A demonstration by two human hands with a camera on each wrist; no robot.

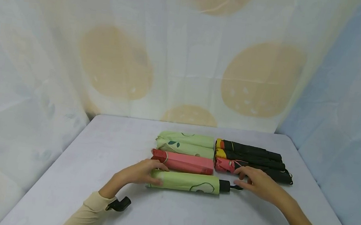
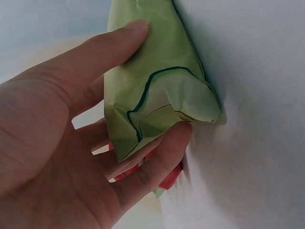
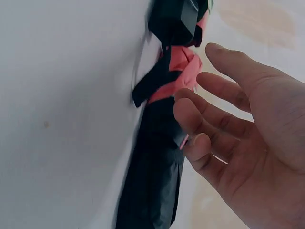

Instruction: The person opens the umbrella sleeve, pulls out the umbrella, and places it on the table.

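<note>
Left hand: my left hand [image 1: 142, 172] is on the closed-cloth end of the nearest green umbrella [image 1: 185, 181], thumb on one side and fingers on the other, curled round the fabric [image 2: 157, 95]. That is a real hold.
Right hand: my right hand [image 1: 255, 183] hangs loose and spread just past the other end, fingers [image 3: 200, 114] relaxed and closed on nothing.
Green umbrella: it lies on the table [image 1: 63, 173] straight across in front of me, long axis running hand to hand, with its black handle [image 1: 224, 186] pointing at my right palm.
Key relation: the left hand already has its end; the handle sits just inside my right fingers, near but apart as far as I can tell.
Beyond my left fingers: a pink umbrella [image 1: 182, 162] lies parallel, just beside the green one.
Beyond my right fingers: the black umbrellas [image 1: 254, 161], red and yellow at their near ends, right under my fingertips.
Farthest: another pale green umbrella [image 1: 185, 143], by the curtain [image 1: 186, 55].
</note>
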